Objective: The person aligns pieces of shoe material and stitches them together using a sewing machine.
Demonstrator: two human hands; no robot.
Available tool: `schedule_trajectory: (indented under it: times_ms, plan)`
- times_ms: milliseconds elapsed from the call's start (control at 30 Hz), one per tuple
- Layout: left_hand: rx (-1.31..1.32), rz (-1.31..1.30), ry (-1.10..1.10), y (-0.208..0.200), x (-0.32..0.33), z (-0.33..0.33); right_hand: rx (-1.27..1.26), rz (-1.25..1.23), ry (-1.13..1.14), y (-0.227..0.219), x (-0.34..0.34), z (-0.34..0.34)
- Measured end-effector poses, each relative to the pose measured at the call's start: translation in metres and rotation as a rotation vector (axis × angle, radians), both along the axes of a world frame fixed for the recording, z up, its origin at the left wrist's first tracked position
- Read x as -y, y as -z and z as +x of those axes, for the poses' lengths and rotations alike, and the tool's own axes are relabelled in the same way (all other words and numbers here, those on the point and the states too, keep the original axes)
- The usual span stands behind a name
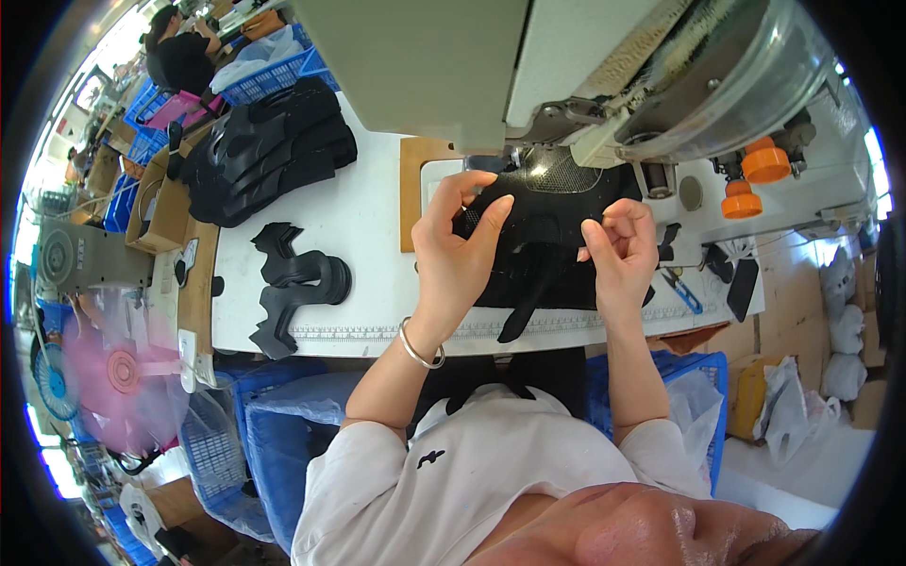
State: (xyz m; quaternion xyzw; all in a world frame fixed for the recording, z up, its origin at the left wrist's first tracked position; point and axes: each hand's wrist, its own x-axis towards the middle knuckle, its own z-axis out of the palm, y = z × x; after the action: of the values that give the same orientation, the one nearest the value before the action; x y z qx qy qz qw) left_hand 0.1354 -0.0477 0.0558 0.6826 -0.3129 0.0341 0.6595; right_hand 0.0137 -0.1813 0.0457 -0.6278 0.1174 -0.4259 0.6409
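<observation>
A black fabric piece (557, 215) with a mesh patch lies on the white table under a large sewing machine (425, 66). A narrow black strap (530, 297) hangs from it towards the table's near edge. My left hand (458, 247) is over the piece's left side, thumb and forefinger apart with nothing seen between them. At the right side, my right hand (623, 257) has its fingers curled and thumb pressed in. Whatever that pinch holds is too small to make out.
Left on the table are a pile of black shaped pieces (274, 146) and wavy-edged black strips (297, 288). Blue-handled snips (681, 291) lie at right. Orange knobs (764, 160) jut from the machine. Blue baskets (719, 396) flank my lap; a pink fan (123, 373) stands far left.
</observation>
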Motion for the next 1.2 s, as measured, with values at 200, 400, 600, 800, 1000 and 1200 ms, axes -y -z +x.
schedule_trajectory:
  times_ms: [200,400,600,800,1000,1200]
  plan:
    - [0.935,0.232,-0.333,0.007,0.003,-0.004,-0.130,-0.057,-0.011,-0.008,0.009,-0.001]
    - [1.259,0.586,-0.233,-0.011,0.019,-0.036,-0.190,0.001,-0.078,-0.016,0.019,0.002]
    - [1.473,0.695,-0.397,-0.017,0.034,-0.042,-0.190,0.033,-0.113,-0.027,0.023,0.002]
    - [1.482,0.671,-0.382,-0.018,0.031,-0.036,-0.367,0.014,-0.143,-0.045,0.034,0.001]
    - [1.529,0.594,-0.260,-0.016,0.017,-0.015,-0.693,-0.970,0.191,-0.074,0.052,0.016]
    - [1.576,0.447,-0.080,-0.021,-0.001,0.012,-0.638,-0.864,-0.067,-0.041,0.101,0.033]
